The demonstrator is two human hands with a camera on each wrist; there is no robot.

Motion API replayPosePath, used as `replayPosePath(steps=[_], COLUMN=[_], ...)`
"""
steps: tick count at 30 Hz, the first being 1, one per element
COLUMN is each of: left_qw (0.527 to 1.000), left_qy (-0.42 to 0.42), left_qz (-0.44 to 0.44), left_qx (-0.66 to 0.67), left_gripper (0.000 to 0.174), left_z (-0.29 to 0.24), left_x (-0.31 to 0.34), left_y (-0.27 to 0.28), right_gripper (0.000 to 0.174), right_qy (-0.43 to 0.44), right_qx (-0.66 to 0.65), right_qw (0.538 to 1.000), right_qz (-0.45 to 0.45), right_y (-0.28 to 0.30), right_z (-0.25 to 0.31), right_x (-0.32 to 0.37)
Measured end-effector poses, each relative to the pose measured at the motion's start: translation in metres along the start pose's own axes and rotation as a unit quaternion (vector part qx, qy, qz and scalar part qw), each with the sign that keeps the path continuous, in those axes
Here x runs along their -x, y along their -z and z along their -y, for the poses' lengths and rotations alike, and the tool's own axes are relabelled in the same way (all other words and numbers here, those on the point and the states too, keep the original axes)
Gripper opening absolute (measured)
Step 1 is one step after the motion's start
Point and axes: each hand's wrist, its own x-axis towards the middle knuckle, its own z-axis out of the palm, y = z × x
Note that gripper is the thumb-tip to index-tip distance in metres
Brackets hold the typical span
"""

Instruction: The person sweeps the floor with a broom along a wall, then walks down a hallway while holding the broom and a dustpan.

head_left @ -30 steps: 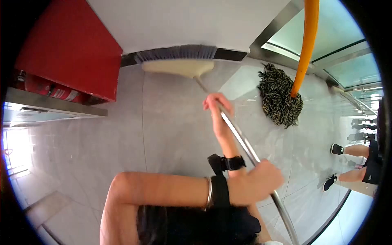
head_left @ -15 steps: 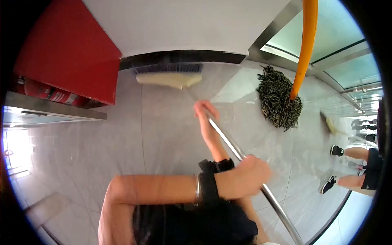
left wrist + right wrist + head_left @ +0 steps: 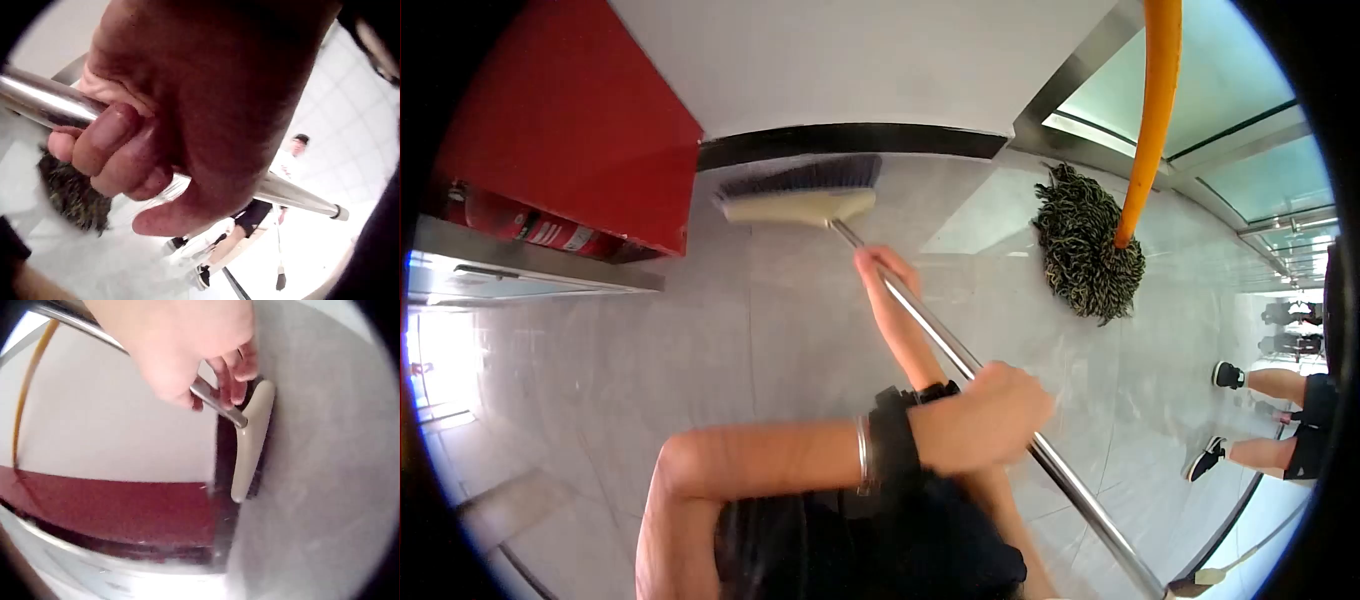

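Observation:
A broom with a cream head (image 3: 800, 207), dark bristles and a shiny metal handle (image 3: 935, 330) slants across the head view, its bristles a short way out from the black baseboard. My left hand (image 3: 990, 415) grips the upper handle, the left forearm crossing over the right one. In the left wrist view its fingers (image 3: 112, 134) curl round the metal tube. Lower down, my right hand (image 3: 890, 275) holds the handle near the broom head. The right wrist view shows that hand (image 3: 194, 353) loosely wrapped about the handle, just above the cream head (image 3: 253, 447).
A string mop (image 3: 1090, 245) with an orange handle (image 3: 1150, 130) stands at the right by glass panels. To the left are a red cabinet (image 3: 580, 120) and a fire extinguisher (image 3: 550, 230). Another person's legs (image 3: 1270, 455) show at far right. Grey tiled floor (image 3: 820, 330) lies below.
The broom head has come away from the wall, back toward me and slightly left. Both hands have shifted left with the handle, keeping their hold. The mop stays put.

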Motion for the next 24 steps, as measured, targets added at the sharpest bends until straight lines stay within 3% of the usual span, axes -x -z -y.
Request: replayPosePath(steps=[1,2,3,5,8,11,14,17,18,21,23,24], left_qw=[1.0,0.991,0.987,0.995,0.993,0.984,0.989,0.986,0.984,0.973,0.97,0.97], left_qy=[0.021,0.059,0.031,-0.037,-0.094,-0.144,-0.089,-0.123,-0.121,-0.206,-0.221,-0.226], left_qz=[0.016,0.096,0.152,0.09,0.018,0.047,0.105,0.097,0.115,0.015,-0.024,-0.024], left_qx=[-0.017,-0.068,-0.035,-0.002,-0.066,-0.097,-0.047,-0.057,-0.062,-0.1,-0.098,-0.09], left_gripper=[0.008,0.005,0.005,0.008,0.008,0.007,0.006,0.006,0.008,0.011,0.011,0.01], left_z=[0.007,-0.007,-0.015,-0.034,-0.074,-0.069,-0.038,-0.038,-0.046,-0.072,-0.075,-0.069], left_x=[-0.001,0.0,0.0,-0.001,-0.004,-0.001,-0.007,0.001,-0.002,-0.003,-0.009,-0.011], left_y=[-0.002,-0.011,-0.015,0.014,0.032,0.021,-0.001,-0.011,-0.014,0.019,0.0,-0.011], right_gripper=[0.019,0.018,0.019,0.019,0.023,0.025,0.025,0.022,0.02,0.019,0.019,0.019], right_qy=[-0.015,0.043,0.046,0.052,0.091,0.079,0.05,0.097,0.157,0.168,0.134,0.173], right_qx=[0.008,0.011,-0.004,-0.033,0.019,0.085,0.07,0.101,0.103,0.103,0.125,0.138], right_qw=[1.0,0.999,0.999,0.998,0.994,0.986,0.989,0.981,0.975,0.966,0.972,0.964], right_qz=[0.004,0.005,-0.002,-0.016,-0.064,-0.116,-0.123,-0.131,-0.118,-0.167,-0.148,-0.148], right_y=[0.0,0.002,0.003,0.007,0.023,0.047,0.059,0.058,0.068,0.068,0.078,0.079], right_z=[-0.008,-0.014,-0.002,0.047,0.089,0.082,0.012,0.008,0.013,0.073,0.085,0.077], right_x=[0.002,0.007,0.006,0.006,0.011,0.008,0.008,0.015,0.013,0.009,0.006,0.005])
